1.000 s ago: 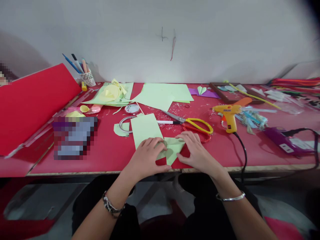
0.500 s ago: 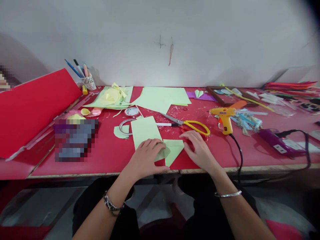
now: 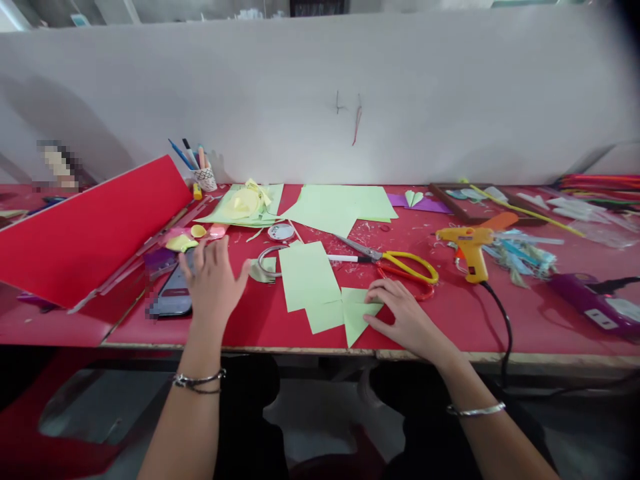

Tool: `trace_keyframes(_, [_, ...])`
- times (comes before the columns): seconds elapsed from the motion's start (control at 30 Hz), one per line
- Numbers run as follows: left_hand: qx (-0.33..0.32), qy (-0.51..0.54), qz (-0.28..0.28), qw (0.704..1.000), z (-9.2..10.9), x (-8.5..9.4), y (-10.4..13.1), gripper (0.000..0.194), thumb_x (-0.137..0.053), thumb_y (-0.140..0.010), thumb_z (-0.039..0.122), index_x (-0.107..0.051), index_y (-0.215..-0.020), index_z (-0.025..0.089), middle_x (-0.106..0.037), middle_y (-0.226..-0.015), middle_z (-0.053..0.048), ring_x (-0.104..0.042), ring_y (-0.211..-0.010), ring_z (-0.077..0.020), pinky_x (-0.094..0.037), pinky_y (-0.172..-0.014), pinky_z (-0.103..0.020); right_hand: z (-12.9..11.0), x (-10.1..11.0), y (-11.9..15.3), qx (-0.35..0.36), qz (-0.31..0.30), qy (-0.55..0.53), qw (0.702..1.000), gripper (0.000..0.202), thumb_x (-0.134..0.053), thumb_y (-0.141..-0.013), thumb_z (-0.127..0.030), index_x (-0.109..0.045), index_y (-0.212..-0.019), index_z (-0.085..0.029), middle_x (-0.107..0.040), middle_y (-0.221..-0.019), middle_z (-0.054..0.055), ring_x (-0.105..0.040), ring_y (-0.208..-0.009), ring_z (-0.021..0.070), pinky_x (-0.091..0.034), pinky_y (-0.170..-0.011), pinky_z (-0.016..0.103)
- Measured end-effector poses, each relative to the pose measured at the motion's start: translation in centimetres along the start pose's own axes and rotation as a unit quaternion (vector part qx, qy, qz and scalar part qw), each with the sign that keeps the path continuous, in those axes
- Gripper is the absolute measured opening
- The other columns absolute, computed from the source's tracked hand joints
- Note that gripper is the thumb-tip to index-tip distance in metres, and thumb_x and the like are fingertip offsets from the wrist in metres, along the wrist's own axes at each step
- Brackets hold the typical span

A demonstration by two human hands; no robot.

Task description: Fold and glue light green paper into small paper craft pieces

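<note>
My left hand (image 3: 213,283) is raised with its fingers spread, holding nothing. It is close to the right side of a dark phone (image 3: 173,300) and partly hides it. My right hand (image 3: 400,310) rests at the right edge of a small, pointed pale green paper piece (image 3: 354,317), its fingers loosely curved and apart. Left of that piece lies a pale green paper sheet (image 3: 307,273), overlapping another green piece (image 3: 323,317). Just beyond my right hand are scissors (image 3: 410,263) with yellow and red handles, and a white marker with a black end (image 3: 345,258).
A yellow glue gun (image 3: 467,243) with a black cord stands on the right, near a purple device (image 3: 593,307). A red board (image 3: 100,230) leans at left beside a pen cup (image 3: 205,178). Larger green sheets (image 3: 340,203) lie at the back. The table edge is close in front.
My left hand has lifted off the green papers and moved left to the phone. My right hand now touches the pointed piece's right side. The head view has tilted up and turned slightly left.
</note>
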State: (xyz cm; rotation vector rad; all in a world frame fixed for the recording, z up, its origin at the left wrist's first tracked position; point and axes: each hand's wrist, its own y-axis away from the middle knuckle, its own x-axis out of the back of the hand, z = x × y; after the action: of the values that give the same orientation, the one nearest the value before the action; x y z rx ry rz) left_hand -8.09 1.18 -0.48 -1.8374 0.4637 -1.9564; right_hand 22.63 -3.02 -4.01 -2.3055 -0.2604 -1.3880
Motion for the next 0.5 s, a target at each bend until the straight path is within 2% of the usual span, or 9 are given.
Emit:
trace_keyframes(0.1, [0.062, -0.021, -0.046, 0.997, -2.1, -0.8, -0.5, 0.061, -0.033, -0.083, 0.045, -0.022, -0.133, 0.012, -0.047, -0.125, -0.02, -0.024, -0.127, -0.0341, -0.007, -0.099, -0.062, 0.0, 0.0, 0.0, 0.001, -0.004, -0.001, 1.0, 0.013, -0.053, -0.076, -0.03, -0.05, -0.085, -0.021, -0.052, -0.1, 0.007, -0.05, -0.096, 0.0229, -0.039, -0.086, 0.041])
trace_keyframes(0.2, [0.092, -0.016, -0.096, 0.991, -3.2, -1.2, -0.8, 0.066, -0.032, -0.081, 0.049, -0.021, -0.134, 0.011, -0.049, -0.122, -0.021, -0.028, -0.125, -0.036, -0.004, -0.097, -0.065, -0.1, 0.0, -0.1, -0.003, -0.01, 0.002, 1.0, 0.012, -0.052, -0.077, -0.03, -0.049, -0.085, -0.021, -0.051, -0.1, 0.007, -0.049, -0.096, 0.0228, -0.04, -0.085, 0.04])
trace_keyframes(0.37, [0.128, 0.002, -0.046, 0.991, -4.6, -0.9, -0.7, 0.081, -0.039, -0.073, 0.059, -0.018, -0.135, 0.012, -0.038, -0.131, -0.024, -0.024, -0.124, -0.0431, -0.008, -0.094, -0.067, -0.1, 0.0, 0.0, -0.008, -0.018, 0.003, 1.0, 0.013, -0.052, -0.078, -0.031, -0.05, -0.085, -0.021, -0.051, -0.102, 0.008, -0.049, -0.1, 0.0238, -0.039, -0.086, 0.041])
trace_keyframes(0.43, [0.164, 0.01, -0.053, 0.985, -5.4, -1.0, -0.5, 0.093, -0.044, -0.065, 0.066, -0.016, -0.136, 0.012, -0.037, -0.132, -0.023, -0.025, -0.121, -0.0482, -0.007, -0.092, -0.068, -0.1, 0.0, 0.1, -0.014, -0.011, 0.0, 1.0, 0.019, -0.052, -0.078, -0.032, -0.05, -0.093, -0.021, -0.052, -0.105, 0.009, -0.048, -0.104, 0.0247, -0.036, -0.091, 0.044])
trace_keyframes(0.5, [0.177, 0.027, -0.07, 0.981, -6.2, -1.2, -0.3, 0.102, -0.043, -0.061, 0.07, -0.01, -0.137, 0.012, -0.04, -0.13, -0.021, -0.026, -0.119, -0.0508, -0.006, -0.09, -0.069, -0.2, 0.1, 0.2, -0.022, -0.01, -0.004, 1.0, 0.035, -0.053, -0.077, -0.036, -0.046, -0.108, -0.02, -0.052, -0.11, 0.01, -0.045, -0.109, 0.026, -0.033, -0.095, 0.046])
